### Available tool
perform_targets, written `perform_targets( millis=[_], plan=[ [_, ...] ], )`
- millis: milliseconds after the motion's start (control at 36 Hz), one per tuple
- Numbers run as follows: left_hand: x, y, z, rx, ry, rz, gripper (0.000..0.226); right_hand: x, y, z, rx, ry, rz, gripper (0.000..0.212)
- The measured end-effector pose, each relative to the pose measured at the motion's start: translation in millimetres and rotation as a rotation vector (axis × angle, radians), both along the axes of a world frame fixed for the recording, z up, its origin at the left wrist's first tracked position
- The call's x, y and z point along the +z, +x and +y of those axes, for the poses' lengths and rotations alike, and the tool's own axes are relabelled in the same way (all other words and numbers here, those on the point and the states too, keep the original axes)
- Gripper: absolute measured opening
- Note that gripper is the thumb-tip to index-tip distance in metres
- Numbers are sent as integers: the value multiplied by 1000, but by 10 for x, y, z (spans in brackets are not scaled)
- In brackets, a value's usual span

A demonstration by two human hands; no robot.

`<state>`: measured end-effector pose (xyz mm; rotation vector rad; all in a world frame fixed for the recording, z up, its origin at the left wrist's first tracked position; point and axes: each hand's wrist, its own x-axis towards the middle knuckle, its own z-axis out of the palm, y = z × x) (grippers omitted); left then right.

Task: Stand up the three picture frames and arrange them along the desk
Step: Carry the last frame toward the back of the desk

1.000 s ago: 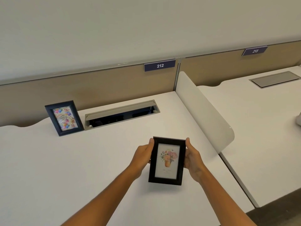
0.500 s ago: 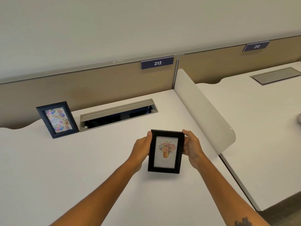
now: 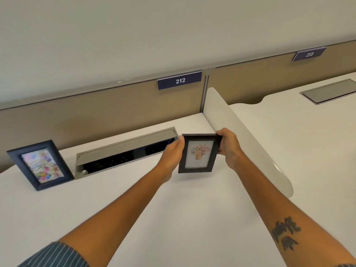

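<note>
Since the earlier frame, both hands had carried the black frame [image 3: 199, 153] farther back along the desk [image 3: 192, 209], toward the open cable tray [image 3: 125, 151]. Fingers of the left hand [image 3: 173, 154] were closed on the frame's left edge, and fingers of the right hand [image 3: 229, 147] curled around its upper right corner. It was upright, slightly tilted, its flower picture facing the camera; whether its bottom edge touched the desk could not be told. Beyond it rose the white divider [image 3: 250, 147]. Well to the left, the blue frame [image 3: 40, 164] stood leaning back, just beside the tray's left end.
</note>
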<state>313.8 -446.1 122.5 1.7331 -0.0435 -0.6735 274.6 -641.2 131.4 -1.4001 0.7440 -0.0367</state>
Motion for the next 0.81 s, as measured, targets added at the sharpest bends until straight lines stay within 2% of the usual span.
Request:
perform_targets(
  millis=[56, 111, 167, 444, 611, 694, 806],
  plan=[
    [46, 202, -128, -21, 0, -1, 54, 42, 238, -83, -15, -17, 12, 17],
    [83, 414, -243, -30, 22, 17, 69, 80, 464, -151, -23, -29, 19, 18],
    [78, 634, -340, -21, 22, 31, 73, 100, 664, -216, -20, -43, 23, 21],
    [-150, 1400, -596, 24, -52, 108, 39, -74, 1360, -432, 22, -102, 41, 26],
    [-271, 1597, -678, 30, -59, 151, 51, -196, 1526, -520, 22, -115, 57, 24],
    [-365, 1659, -702, 40, -40, 167, 71, -253, 1557, -547, 27, -115, 69, 26],
    [-437, 1696, -706, 44, -63, 174, 68, -299, 1580, -570, 40, -122, 84, 26]
  ],
)
